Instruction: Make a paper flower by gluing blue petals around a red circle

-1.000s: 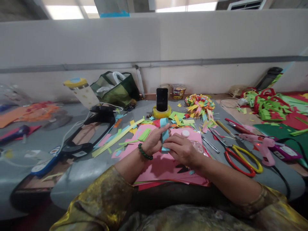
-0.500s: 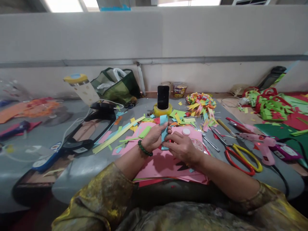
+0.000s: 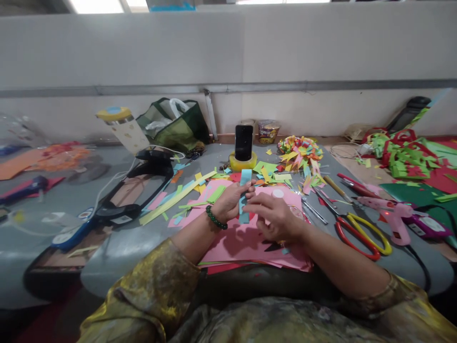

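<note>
My left hand [image 3: 230,202], with a green bead bracelet at the wrist, holds a light blue paper strip [image 3: 245,177] upright, thumb across it. The strip's lower part hangs over a stack of pink paper [image 3: 239,245]. Just right of the strip is my right hand [image 3: 273,216], its fingers bent and apart, the fingertips close to the strip's lower part; whether they touch it is hard to tell. A white round piece [image 3: 278,193] lies on the pink paper behind my right hand.
A phone [image 3: 243,143] stands on a yellow roll [image 3: 243,162]. Scissors [image 3: 360,238] and a pink glue gun [image 3: 389,216] lie right. Behind are a paper-strip bundle [image 3: 302,152], a cup [image 3: 267,132] and a green bag [image 3: 178,126]. A black frame [image 3: 121,209] is left.
My right hand's fingers have come away from the strip's lower end and spread a little. My left hand still holds the strip. The view has shifted slightly.
</note>
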Action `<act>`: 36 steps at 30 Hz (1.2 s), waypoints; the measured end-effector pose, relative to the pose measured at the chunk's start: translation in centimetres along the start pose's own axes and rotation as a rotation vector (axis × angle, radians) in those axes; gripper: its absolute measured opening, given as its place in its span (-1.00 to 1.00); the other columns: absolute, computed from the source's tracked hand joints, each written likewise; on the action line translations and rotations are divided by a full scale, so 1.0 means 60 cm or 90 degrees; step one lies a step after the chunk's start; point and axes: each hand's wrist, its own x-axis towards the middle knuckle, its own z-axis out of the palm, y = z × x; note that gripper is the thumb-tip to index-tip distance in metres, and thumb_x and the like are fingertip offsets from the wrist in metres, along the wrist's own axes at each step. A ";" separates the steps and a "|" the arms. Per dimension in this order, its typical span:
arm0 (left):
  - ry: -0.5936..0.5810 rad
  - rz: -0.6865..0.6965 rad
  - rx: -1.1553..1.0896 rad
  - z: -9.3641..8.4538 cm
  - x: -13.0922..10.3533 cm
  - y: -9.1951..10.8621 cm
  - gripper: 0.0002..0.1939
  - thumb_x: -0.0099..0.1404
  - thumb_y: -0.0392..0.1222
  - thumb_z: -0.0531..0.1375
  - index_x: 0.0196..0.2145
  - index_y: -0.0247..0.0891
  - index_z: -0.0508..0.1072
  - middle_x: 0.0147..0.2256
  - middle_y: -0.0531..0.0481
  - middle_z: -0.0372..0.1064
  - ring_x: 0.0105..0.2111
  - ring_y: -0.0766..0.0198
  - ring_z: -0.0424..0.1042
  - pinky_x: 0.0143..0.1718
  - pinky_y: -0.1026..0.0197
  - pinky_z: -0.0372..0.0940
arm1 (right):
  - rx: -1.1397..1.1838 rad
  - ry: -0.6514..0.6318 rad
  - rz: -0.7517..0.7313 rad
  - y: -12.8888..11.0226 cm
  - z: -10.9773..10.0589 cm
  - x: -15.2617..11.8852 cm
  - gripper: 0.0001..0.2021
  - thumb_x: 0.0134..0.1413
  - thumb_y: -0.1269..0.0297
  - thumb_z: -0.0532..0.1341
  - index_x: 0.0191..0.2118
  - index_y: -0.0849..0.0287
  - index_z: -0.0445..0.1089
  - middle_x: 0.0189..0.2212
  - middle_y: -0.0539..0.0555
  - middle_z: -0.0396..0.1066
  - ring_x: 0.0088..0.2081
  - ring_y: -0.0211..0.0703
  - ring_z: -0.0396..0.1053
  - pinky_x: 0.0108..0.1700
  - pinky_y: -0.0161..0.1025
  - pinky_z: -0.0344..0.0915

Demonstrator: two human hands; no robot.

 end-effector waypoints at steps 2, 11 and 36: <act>-0.012 0.000 0.028 -0.001 0.000 -0.005 -0.85 0.15 -0.38 0.32 -0.46 -0.37 0.38 -0.61 0.15 0.19 -0.68 0.54 0.08 -0.67 0.49 0.07 | 0.026 0.084 0.108 0.010 -0.008 0.000 -0.68 0.07 0.54 0.10 -0.09 0.11 0.40 -0.21 0.13 0.46 -0.15 -0.11 0.43 -0.13 -0.15 0.42; -0.082 -0.064 0.209 0.001 -0.007 -0.041 -0.70 0.16 -0.27 0.32 -0.62 -0.33 0.31 -0.67 0.13 0.16 -0.69 0.50 0.11 -0.67 0.42 0.05 | 0.338 0.080 0.602 0.058 -0.002 0.002 -0.63 -0.12 0.14 0.37 -0.16 0.16 0.42 -0.35 0.03 0.47 -0.36 -0.18 0.42 -0.38 -0.26 0.35; 0.036 -0.067 0.035 0.006 -0.001 -0.023 -0.76 0.39 -0.34 0.09 -0.46 -0.36 0.38 -0.61 0.11 0.19 -0.68 0.49 0.17 -0.62 0.45 0.20 | 0.257 0.186 0.551 0.078 -0.012 -0.005 -0.54 -0.11 -0.07 0.38 -0.17 0.14 0.39 -0.24 0.10 0.47 -0.21 -0.09 0.43 -0.16 -0.09 0.41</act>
